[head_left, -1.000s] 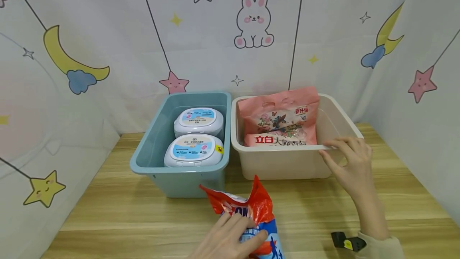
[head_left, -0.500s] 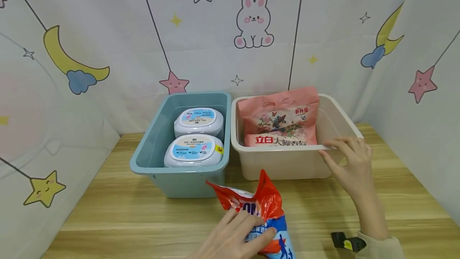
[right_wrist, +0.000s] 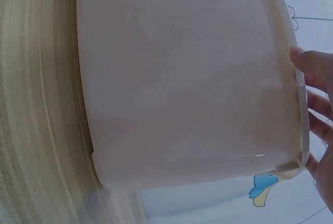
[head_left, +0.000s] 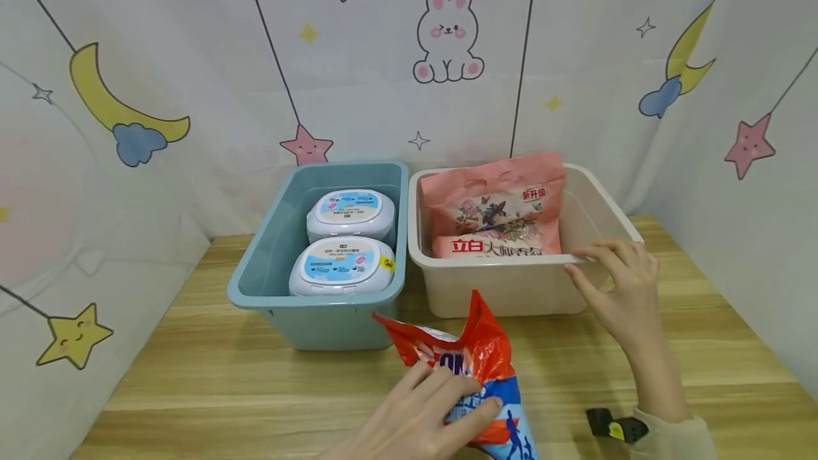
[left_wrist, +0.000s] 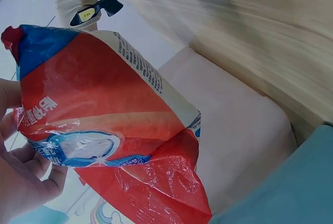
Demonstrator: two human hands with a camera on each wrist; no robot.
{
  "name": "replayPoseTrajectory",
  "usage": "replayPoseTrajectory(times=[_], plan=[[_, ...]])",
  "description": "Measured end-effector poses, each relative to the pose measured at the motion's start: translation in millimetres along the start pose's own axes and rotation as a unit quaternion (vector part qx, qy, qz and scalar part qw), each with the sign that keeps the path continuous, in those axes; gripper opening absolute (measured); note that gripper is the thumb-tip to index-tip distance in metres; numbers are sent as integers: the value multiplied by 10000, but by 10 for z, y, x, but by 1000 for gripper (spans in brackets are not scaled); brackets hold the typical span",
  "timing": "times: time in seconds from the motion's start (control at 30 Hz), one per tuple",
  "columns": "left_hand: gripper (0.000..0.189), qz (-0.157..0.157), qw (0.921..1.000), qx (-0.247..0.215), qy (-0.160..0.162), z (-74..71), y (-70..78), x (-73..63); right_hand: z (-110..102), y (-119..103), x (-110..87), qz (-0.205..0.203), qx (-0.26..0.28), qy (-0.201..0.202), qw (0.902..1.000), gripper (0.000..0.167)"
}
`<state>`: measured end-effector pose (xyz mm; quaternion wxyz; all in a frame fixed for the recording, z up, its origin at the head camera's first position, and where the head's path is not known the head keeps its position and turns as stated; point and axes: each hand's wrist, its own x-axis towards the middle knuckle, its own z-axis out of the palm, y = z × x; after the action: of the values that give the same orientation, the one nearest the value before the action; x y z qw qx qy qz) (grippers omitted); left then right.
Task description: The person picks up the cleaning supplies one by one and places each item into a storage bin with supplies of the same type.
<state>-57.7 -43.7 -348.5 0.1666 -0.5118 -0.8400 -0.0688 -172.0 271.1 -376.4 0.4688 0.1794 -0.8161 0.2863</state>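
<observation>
My left hand (head_left: 422,410) grips a red and blue detergent bag (head_left: 492,353) near the front of the table. In the left wrist view, the fingers (left_wrist: 39,167) curl against the side of that bag, and its loose red top edge hangs away from the palm. My right hand (head_left: 623,289) pinches the front rim of a cream plastic bin (head_left: 498,293) near its right corner. The right wrist view shows the thumb on the outer side of the rim. A pink detergent bag (head_left: 492,204) leans inside the cream bin, its lower part hidden by the front wall.
A teal bin (head_left: 332,321) stands just left of the cream bin. Two white lidded tubs (head_left: 341,268) sit in it, one behind the other. The wooden table (head_left: 211,389) backs onto a patterned curtain (head_left: 377,91). A black strap (head_left: 616,428) is by the right sleeve.
The left hand and the red and blue bag have moved right and slightly away from me, towards the cream bin. The right hand has kept its hold on the rim.
</observation>
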Motion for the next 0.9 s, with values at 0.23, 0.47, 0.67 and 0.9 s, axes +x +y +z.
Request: replayPoseTrajectory(times=[0.23,0.47,0.67,0.9], plan=[[51,219,9987,-31,454,-19,-8,69,3,11,-1,48,28,-93,9999,41],[53,366,9976,-33,586,-73,-37,123,2,18,3,59,-15,-146,9999,34],[55,463,9972,-21,586,-134,-52,160,-2,33,3,19,20,-107,9999,52],[51,682,9955,39,660,-165,-39,215,-30,26,6,101,-88,-268,9995,59]])
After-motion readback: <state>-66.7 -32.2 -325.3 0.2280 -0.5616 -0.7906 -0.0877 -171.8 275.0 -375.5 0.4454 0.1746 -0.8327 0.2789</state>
